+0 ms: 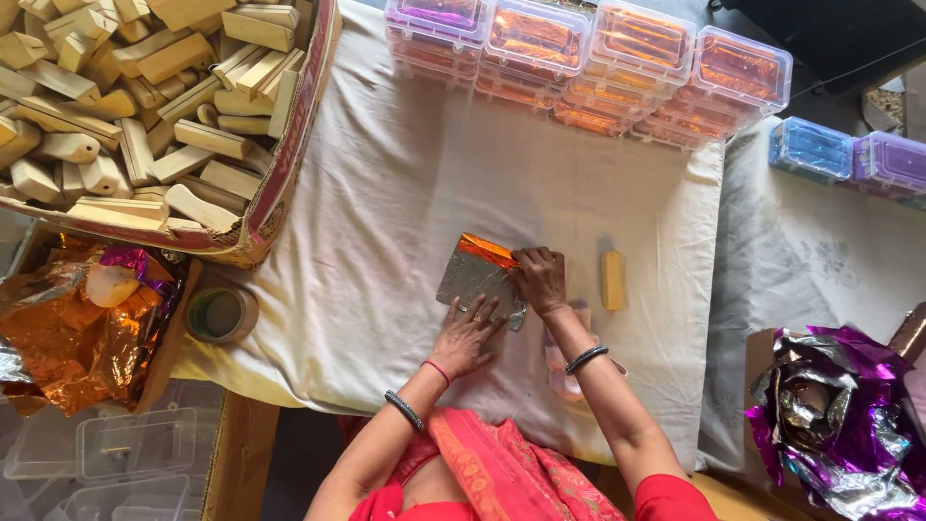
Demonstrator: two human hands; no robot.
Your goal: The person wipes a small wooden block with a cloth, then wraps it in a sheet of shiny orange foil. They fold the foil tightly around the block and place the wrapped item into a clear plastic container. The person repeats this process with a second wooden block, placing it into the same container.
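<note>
A white cloth (386, 222) covers the low work table, and it hangs a little over the front edge near the person. In the middle of it lies a sheet of foil (475, 275), silver on the side that faces up and orange where its top edge is folded over. The sheet seems to be laid flat so that it can be pressed and folded around something, but I cannot tell if anything is under it.

The left hand (466, 336) lies flat on the lower part of the foil with the fingers spread open; it grasps nothing and only holds the sheet down. The right hand (538, 280) is bent at the wrist, with its fingers curled onto the right edge of the foil, near the orange fold; whether it pinches the foil or only pushes it, I cannot tell.

Just beside the right hand, apart from it, stands a small pale wooden block (612, 280). A big cardboard box of similar wooden blocks (145, 106) sits at the far left. Clear plastic boxes with orange and purple foil inside (588, 63) are stacked along the far edge. A roll of tape (220, 315) lies at the left.
</note>
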